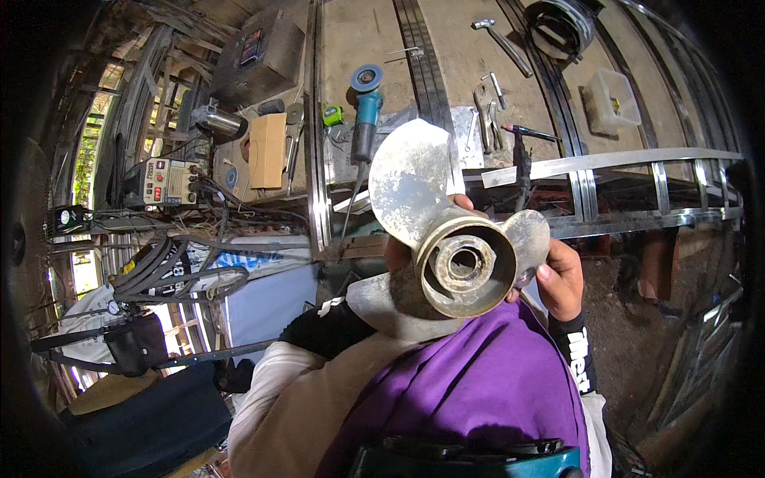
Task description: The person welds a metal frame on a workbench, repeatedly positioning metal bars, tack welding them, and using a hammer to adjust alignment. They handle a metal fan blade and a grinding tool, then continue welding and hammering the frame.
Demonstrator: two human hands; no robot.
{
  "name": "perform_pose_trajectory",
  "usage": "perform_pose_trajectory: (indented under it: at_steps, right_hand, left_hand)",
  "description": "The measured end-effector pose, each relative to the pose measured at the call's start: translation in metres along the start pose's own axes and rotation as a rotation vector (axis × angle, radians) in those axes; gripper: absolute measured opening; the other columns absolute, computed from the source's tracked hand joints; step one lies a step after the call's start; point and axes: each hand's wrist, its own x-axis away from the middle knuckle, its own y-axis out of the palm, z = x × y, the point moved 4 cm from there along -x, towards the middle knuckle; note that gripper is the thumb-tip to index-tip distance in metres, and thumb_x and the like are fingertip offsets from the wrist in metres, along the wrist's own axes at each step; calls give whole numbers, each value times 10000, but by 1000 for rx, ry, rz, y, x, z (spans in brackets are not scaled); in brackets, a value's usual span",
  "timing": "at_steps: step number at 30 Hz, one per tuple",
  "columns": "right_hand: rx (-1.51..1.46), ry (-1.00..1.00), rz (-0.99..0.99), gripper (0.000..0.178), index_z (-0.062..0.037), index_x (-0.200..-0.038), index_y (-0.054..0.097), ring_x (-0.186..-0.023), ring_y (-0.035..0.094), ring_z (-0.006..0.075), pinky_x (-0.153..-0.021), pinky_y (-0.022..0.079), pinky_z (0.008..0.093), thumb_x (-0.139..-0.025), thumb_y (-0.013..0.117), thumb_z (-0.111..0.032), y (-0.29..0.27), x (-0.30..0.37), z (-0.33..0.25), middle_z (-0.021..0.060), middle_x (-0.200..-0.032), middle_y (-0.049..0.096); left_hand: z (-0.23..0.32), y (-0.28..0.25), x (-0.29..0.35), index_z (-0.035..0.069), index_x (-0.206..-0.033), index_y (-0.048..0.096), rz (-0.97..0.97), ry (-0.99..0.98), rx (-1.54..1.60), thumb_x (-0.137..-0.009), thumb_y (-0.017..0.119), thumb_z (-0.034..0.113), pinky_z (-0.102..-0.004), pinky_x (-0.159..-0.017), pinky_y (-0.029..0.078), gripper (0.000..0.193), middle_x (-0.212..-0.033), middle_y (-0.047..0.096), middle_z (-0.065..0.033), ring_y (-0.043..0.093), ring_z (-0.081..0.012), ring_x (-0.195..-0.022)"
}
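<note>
A worn metal boat propeller (410, 191) is held up in front of my purple shirt, its hollow round hub facing me. The large upper blade is patchy grey-white; a second blade spreads to the lower left, and a smaller-looking one points right. My left hand (398, 255) grips it from behind at the left of the hub, mostly hidden by the metal. Fingertips also show above the hub. At the right blade, my right hand (561, 280) is closed on the edge, thumb toward me.
Beyond the propeller, a workbench with metal rails carries an angle grinder (366, 111), a hammer (504, 49), locking pliers (488, 118), a tape measure (332, 115) and a clear plastic box (611, 102). A welding machine (166, 182) and coiled cables (171, 271) are at the left.
</note>
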Motion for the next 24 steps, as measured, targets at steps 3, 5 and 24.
perform_pose_trajectory:
  at_steps: [3, 5, 24]
  right_hand:
    - [72, 19, 40, 450, 119, -1274, 555, -665, 710, 239, -637, 593, 330, -963, 609, -202, -2, 3, 0, 200, -949, 710]
    - [10, 45, 32, 442, 116, -1279, 554, -650, 709, 240, -637, 593, 328, -973, 601, -199, -2, 3, 3, 200, -954, 711]
    - [791, -432, -7, 1029, 27, -1515, 296, -1371, 445, 348, -1151, 331, 413, -764, 851, -406, 44, -48, -41, 249, -1469, 430]
  left_hand:
    - [-1, -1, 4, -26, -1451, 337, 50, -3, -19, -940, 582, 560, -610, -996, 518, 815, -1411, 495, -310, 579, -453, -1240]
    - [1, -8, 7, -16, -1456, 344, 65, -6, -63, -938, 583, 568, -599, -1005, 516, 816, -1408, 506, -294, 586, -441, -1236]
    - [50, -7, -11, -52, -1318, 565, 572, 644, -830, -1020, 480, 329, -391, -1045, 471, 490, -1217, 661, -156, 615, -263, -1180]
